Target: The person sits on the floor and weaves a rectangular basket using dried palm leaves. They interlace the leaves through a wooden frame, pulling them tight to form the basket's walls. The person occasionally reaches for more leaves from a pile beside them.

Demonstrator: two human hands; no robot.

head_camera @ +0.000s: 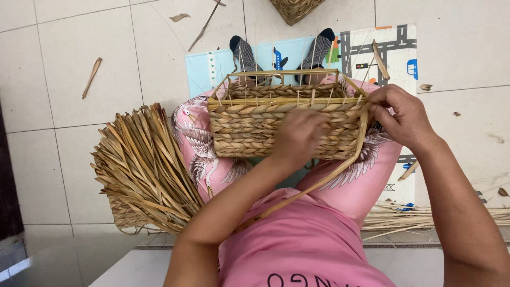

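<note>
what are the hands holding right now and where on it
The right hand pinches a long woven strand at the basket's right top corner; the left hand presses the basket's front wall.

basket (pixel 249 127) on lap | leaf pile (pixel 143 170) left | mat (pixel 372 48) beneath

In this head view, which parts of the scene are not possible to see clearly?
- Left hand: fingertips hidden against the rectangular woven straw basket.
- Basket's inside bottom: hidden by its near wall.
- Second woven basket: cut off by the top edge.
- Long flat straw strand: near end hidden behind the left arm.
- Right hand: its grip at the basket's corner is hidden.
</note>
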